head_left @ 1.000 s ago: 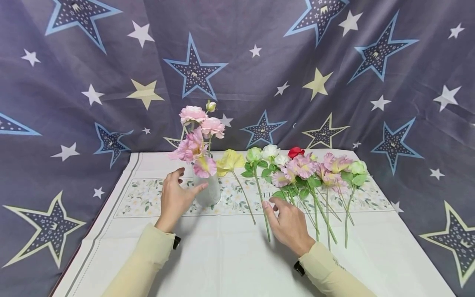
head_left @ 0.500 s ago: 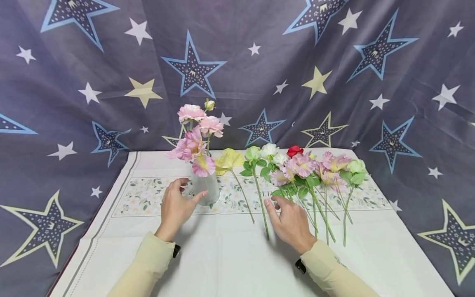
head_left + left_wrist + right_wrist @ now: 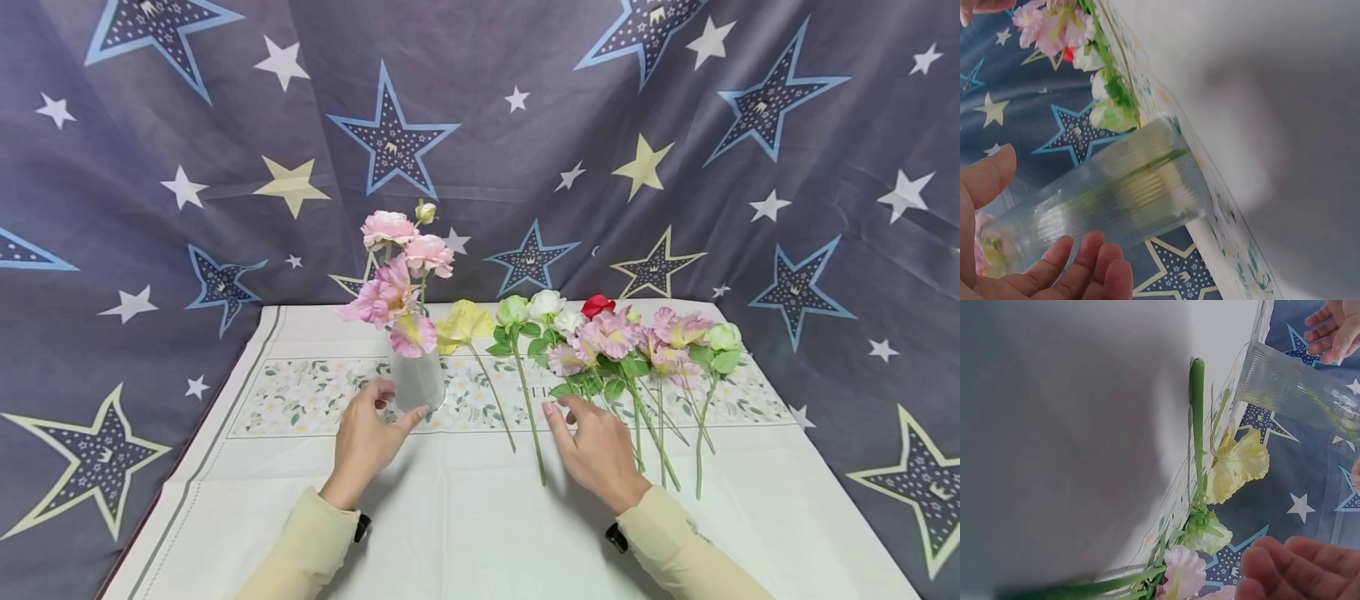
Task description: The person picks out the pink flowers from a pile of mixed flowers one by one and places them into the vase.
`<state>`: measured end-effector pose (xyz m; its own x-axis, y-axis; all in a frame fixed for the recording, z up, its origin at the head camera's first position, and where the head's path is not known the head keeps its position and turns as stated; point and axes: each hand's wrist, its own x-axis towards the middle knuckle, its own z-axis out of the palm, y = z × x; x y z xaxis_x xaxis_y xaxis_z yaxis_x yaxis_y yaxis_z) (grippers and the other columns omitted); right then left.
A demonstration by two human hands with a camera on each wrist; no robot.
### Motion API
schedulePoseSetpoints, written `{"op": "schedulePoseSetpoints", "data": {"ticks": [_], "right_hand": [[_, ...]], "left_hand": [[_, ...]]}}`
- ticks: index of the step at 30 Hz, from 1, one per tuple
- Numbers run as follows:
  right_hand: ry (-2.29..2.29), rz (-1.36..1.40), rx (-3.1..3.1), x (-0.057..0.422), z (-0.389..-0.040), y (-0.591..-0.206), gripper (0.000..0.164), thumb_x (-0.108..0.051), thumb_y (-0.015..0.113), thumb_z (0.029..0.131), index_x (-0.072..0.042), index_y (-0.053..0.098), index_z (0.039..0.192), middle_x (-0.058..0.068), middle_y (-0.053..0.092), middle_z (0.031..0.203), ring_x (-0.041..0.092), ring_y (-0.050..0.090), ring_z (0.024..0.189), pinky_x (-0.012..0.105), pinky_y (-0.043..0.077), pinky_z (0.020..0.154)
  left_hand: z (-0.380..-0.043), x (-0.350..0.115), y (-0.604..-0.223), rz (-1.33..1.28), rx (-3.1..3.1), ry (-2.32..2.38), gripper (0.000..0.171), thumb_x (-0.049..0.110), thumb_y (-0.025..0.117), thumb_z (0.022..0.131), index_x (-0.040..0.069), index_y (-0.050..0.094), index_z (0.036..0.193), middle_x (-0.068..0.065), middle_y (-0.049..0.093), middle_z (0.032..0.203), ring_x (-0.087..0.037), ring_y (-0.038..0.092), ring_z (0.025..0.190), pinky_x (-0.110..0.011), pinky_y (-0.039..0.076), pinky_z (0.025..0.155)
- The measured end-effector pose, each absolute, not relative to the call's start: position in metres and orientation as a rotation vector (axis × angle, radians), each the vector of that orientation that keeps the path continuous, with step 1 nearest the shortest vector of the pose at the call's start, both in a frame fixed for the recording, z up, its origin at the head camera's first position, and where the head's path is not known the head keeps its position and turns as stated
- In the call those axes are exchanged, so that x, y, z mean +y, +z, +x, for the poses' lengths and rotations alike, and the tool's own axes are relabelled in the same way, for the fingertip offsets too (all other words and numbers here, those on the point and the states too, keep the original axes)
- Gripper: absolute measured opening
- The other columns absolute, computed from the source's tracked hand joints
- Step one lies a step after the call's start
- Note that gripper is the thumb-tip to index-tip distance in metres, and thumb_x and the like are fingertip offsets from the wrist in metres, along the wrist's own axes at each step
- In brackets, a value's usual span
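Here, upright vase, white tablecloth, floral band, starry backdrop

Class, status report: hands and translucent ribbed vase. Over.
Left hand beside translucent ribbed vase, right hand near green rose stem; both empty. Vase upright, holding pink ruffled flowers. Yellow ruffled flower between vase and right hand.

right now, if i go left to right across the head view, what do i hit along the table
Left hand, ribbed vase, yellow flower, first pale green rose, right hand, last pale green rose.
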<state>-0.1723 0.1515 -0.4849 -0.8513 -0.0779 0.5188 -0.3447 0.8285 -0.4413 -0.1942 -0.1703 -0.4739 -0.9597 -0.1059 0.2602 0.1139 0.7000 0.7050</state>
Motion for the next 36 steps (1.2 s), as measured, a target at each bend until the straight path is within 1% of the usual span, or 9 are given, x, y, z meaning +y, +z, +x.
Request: {"op": "schedulePoseSetpoints", "data": {"ticks": [4,9,16,23,26,31,33,36], "right_hand": [[0.724,0.293,-2.545,0.154,-0.172,-0.484,0.037,-0.041,0.059,0.103,-0.008,0.075,0.113,0.002,0.067,0.077,0.012,0.056,0.059,0.032,0.045,0.052],[0.697,0.273,-2.579,0.158,-0.172,-0.483,0.038,-0.041,0.059,0.103,-0.008,0.074,0.113,0.004,0.067,0.077,0.014,0.056,0.059,0.033,0.046,0.053],[0.644,0.254,-2.621,0.165,-0.173,-0.481,0.038,-0.043,0.060,0.102,-0.010,0.075,0.112,0.000,0.062,0.072,0.012,0.050,0.056,0.033,0.042,0.051],[0.589,0.237,-2.664,0.175,-0.177,-0.483,0.040,-0.044,0.066,0.099,-0.008,0.074,0.114,0.006,0.068,0.078,0.015,0.057,0.060,0.034,0.045,0.049],[0.570,0.233,-2.688,0.179,-0.178,-0.482,0.042,-0.044,0.068,0.097,-0.006,0.073,0.116,0.006,0.069,0.079,0.016,0.058,0.059,0.034,0.046,0.049],[0.553,0.215,-2.713,0.186,-0.180,-0.482,0.045,-0.043,0.071,0.096,-0.004,0.073,0.119,0.011,0.074,0.086,0.023,0.066,0.063,0.036,0.049,0.048],[0.547,0.210,-2.720,0.189,-0.181,-0.483,0.045,-0.043,0.072,0.095,-0.004,0.073,0.119,0.013,0.075,0.087,0.023,0.066,0.061,0.036,0.048,0.046],[0.539,0.206,-2.725,0.195,-0.182,-0.483,0.046,-0.041,0.074,0.094,-0.003,0.072,0.119,0.014,0.074,0.081,0.021,0.062,0.054,0.034,0.045,0.043]], "left_hand": [[-0.190,-0.165,-0.478,-0.036,-2.647,-1.108,0.059,0.036,0.090,0.080,0.000,0.064,0.120,-0.019,0.067,0.112,-0.037,0.062,0.104,-0.048,0.050,0.083],[-0.186,-0.157,-0.482,-0.070,-2.692,-1.070,0.059,0.038,0.088,0.081,0.001,0.064,0.121,-0.018,0.068,0.111,-0.037,0.064,0.103,-0.050,0.051,0.082],[-0.182,-0.147,-0.487,-0.138,-2.754,-1.053,0.058,0.038,0.086,0.083,0.005,0.066,0.126,-0.016,0.068,0.117,-0.034,0.063,0.109,-0.051,0.051,0.088],[-0.180,-0.138,-0.489,-0.216,-2.762,-1.012,0.064,0.038,0.088,0.081,0.005,0.065,0.131,-0.012,0.068,0.123,-0.036,0.061,0.117,-0.053,0.050,0.096],[-0.179,-0.134,-0.490,-0.251,-2.767,-0.986,0.068,0.040,0.089,0.079,0.005,0.064,0.133,-0.014,0.066,0.128,-0.038,0.059,0.121,-0.054,0.049,0.099],[-0.178,-0.129,-0.492,-0.304,-2.771,-0.977,0.077,0.043,0.090,0.077,0.004,0.062,0.136,-0.017,0.062,0.136,-0.041,0.056,0.126,-0.056,0.046,0.103],[-0.178,-0.127,-0.493,-0.314,-2.774,-0.986,0.079,0.044,0.090,0.076,0.004,0.061,0.137,-0.017,0.061,0.138,-0.041,0.055,0.127,-0.056,0.045,0.105],[-0.177,-0.125,-0.494,-0.328,-2.775,-0.996,0.082,0.045,0.090,0.075,0.003,0.060,0.138,-0.018,0.060,0.139,-0.042,0.055,0.128,-0.057,0.045,0.105]]}}
